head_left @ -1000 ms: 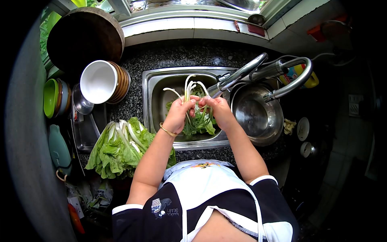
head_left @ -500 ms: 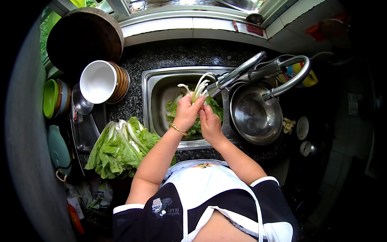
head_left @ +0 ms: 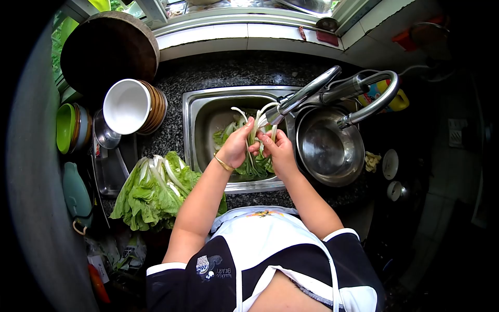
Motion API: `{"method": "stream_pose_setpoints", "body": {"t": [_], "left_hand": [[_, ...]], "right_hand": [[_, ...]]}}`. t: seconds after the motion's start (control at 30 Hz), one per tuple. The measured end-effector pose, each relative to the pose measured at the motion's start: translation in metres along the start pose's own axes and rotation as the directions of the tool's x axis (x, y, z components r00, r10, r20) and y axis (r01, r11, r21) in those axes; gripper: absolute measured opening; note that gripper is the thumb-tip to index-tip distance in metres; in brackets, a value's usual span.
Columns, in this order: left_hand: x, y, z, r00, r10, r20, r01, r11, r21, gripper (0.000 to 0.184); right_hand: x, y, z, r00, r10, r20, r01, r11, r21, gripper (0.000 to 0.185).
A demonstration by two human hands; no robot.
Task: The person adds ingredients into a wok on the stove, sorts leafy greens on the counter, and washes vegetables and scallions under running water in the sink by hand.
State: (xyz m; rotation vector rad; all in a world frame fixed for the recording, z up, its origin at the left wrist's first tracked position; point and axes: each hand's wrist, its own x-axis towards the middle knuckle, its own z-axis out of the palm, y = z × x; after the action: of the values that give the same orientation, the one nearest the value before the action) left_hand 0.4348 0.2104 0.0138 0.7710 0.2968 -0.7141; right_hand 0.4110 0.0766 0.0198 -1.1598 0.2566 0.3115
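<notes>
Over the sink (head_left: 200, 174), my left hand (head_left: 236, 145) is wrapped round a bunch of thin spring onions (head_left: 255, 125), their white ends pointing up and their green parts hanging down. My right hand (head_left: 279, 152) pinches some stalks of the same bunch on its right side. Water seems to fall on the white ends from the faucet (head_left: 306, 91). Below both hands, green leaves (head_left: 223, 136) lie in the basin. A pile of leafy lettuce (head_left: 150, 195) rests on the counter left of the sink.
A metal bowl (head_left: 332, 151) sits right of the basin, under the curved spout. Stacked bowls (head_left: 126, 106), a ladle (head_left: 107, 136) and green bowls (head_left: 66, 127) are at the left. A large round board (head_left: 109, 52) leans behind them. A yellow bottle (head_left: 399, 101) stands behind the faucet.
My hands first came together round the bunch, then moved slightly apart, with my right hand now on stalks at the right. The white ends have shifted under the faucet head.
</notes>
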Motion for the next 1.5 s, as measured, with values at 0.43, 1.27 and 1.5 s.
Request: {"method": "stream_pose_setpoints", "body": {"t": [0.43,1.27,1.5], "left_hand": [[-0.009,0.001,0.002,0.989,0.133,0.060,-0.134,0.991,0.022,0.023],[-0.014,0.002,0.001,0.976,0.204,-0.074,-0.173,0.938,0.301,0.013],[-0.014,0.014,0.007,0.915,0.395,-0.080,-0.351,0.879,0.323,0.014]], "right_hand": [[0.015,0.000,-0.004,0.984,0.137,0.114,-0.152,0.979,0.135,0.010],[0.033,-0.019,-0.008,0.994,0.064,0.090,-0.084,0.969,0.233,0.009],[0.031,-0.030,-0.012,0.967,0.061,0.248,-0.063,0.998,0.000,0.020]]}}
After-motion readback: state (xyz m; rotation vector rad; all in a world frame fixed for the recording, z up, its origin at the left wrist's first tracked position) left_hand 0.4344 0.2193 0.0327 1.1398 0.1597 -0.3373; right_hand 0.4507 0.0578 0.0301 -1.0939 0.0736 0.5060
